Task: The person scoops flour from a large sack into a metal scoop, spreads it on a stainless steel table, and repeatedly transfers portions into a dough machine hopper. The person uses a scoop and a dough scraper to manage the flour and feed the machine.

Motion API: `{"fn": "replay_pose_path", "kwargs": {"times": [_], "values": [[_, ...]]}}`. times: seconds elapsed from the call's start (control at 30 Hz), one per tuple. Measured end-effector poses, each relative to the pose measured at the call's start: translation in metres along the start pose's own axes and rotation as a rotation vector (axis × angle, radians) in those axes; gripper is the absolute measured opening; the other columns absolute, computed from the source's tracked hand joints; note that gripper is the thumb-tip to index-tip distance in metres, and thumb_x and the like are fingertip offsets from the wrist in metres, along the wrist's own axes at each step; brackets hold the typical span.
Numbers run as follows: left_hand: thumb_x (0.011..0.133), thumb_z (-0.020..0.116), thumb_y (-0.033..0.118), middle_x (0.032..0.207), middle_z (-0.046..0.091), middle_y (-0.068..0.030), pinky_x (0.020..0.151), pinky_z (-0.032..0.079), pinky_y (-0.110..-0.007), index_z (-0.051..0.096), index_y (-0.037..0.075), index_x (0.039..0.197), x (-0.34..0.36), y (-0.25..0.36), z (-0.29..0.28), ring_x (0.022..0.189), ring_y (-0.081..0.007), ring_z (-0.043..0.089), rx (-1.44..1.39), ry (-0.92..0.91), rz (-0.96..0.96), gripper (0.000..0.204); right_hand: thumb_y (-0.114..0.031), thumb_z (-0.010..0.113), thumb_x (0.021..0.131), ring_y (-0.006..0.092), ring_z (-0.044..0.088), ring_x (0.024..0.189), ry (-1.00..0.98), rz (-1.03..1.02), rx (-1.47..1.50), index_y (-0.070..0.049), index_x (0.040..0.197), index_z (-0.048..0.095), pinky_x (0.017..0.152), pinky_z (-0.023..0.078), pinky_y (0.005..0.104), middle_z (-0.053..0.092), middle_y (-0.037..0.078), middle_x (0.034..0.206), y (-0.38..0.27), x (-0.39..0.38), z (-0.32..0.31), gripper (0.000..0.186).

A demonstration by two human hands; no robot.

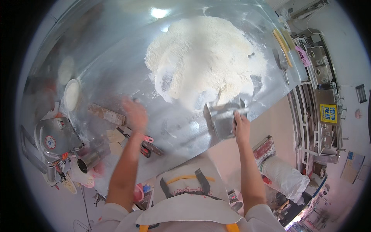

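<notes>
Apron [187, 208] by tbl edge [190, 151]; room btwn hands [136, 115] [242, 125]; R grips scoop [223, 127]

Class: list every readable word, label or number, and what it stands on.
Yellow rectangular sign with blue characters on grey metal panel: wording not copied.
Round red and white sticker on silver metal machine: too small to read.
Red lettering on pale material: partly hidden.
Pale rectangular wall poster: too small.

From the left hand [136, 116], open desk [176, 121] runs toward three o'clock until a scoop [225, 127]; flour [205, 58] bars two, an oblong block [106, 114] nine.
</notes>
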State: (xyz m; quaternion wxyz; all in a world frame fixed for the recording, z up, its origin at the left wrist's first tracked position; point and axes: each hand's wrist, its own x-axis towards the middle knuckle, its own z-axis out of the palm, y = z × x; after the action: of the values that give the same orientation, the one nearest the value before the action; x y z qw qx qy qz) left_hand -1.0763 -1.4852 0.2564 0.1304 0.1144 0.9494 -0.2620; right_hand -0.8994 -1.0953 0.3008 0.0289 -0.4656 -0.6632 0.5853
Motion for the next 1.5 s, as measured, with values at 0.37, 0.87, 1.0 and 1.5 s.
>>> {"fn": "replay_pose_path", "kwargs": {"times": [0.37, 0.87, 1.0, 1.5], "values": [[0.099, 0.054, 0.007, 0.16, 0.036, -0.0321, 0.128, 0.024, -0.054, 0.039, -0.018, 0.147, 0.002, 0.089, 0.018, 0.153, -0.0446, 0.031, -0.812, 0.367, -0.427, 0.056, -0.044, 0.073, 0.098, 0.0122, 0.047, 0.047, -0.111, -0.185, -0.13, -0.008, 0.065, 0.061, 0.046, 0.036, 0.0335, 0.053, -0.001, 0.057, -0.132, 0.18, 0.088, 0.051], [0.097, 0.054, 0.008, 0.158, 0.036, -0.0308, 0.13, 0.023, -0.056, 0.034, -0.016, 0.149, 0.002, 0.086, 0.023, 0.155, -0.0454, 0.028, -0.847, 0.496, -0.42, 0.061, -0.04, 0.075, 0.094, 0.0152, 0.041, 0.045, -0.323, -0.353, -1.104, -0.005, 0.067, 0.062, 0.043, 0.033, 0.036, 0.047, 0.001, 0.056, -0.337, 0.16, 0.14, 0.046], [0.097, 0.054, 0.008, 0.16, 0.034, -0.0308, 0.129, 0.024, -0.057, 0.033, -0.016, 0.15, -0.003, 0.082, 0.025, 0.154, -0.046, 0.028, -0.828, 0.482, -0.42, 0.062, -0.039, 0.076, 0.094, 0.0128, 0.036, 0.045, -0.372, -0.46, -1.162, -0.007, 0.066, 0.063, 0.043, 0.029, 0.0346, 0.043, -0.002, 0.053, -0.368, 0.136, 0.143, 0.045], [0.102, 0.055, 0.017, 0.16, 0.038, -0.0306, 0.129, 0.024, -0.054, 0.04, -0.018, 0.148, -0.004, 0.09, 0.029, 0.153, -0.0442, 0.032, -0.812, 0.501, -0.424, 0.06, -0.04, 0.069, 0.102, 0.0071, 0.046, 0.059, -0.182, -0.191, -0.484, -0.013, 0.079, 0.064, 0.055, 0.033, 0.0272, 0.053, -0.005, 0.066, -0.168, 0.117, -0.084, 0.037]]}}
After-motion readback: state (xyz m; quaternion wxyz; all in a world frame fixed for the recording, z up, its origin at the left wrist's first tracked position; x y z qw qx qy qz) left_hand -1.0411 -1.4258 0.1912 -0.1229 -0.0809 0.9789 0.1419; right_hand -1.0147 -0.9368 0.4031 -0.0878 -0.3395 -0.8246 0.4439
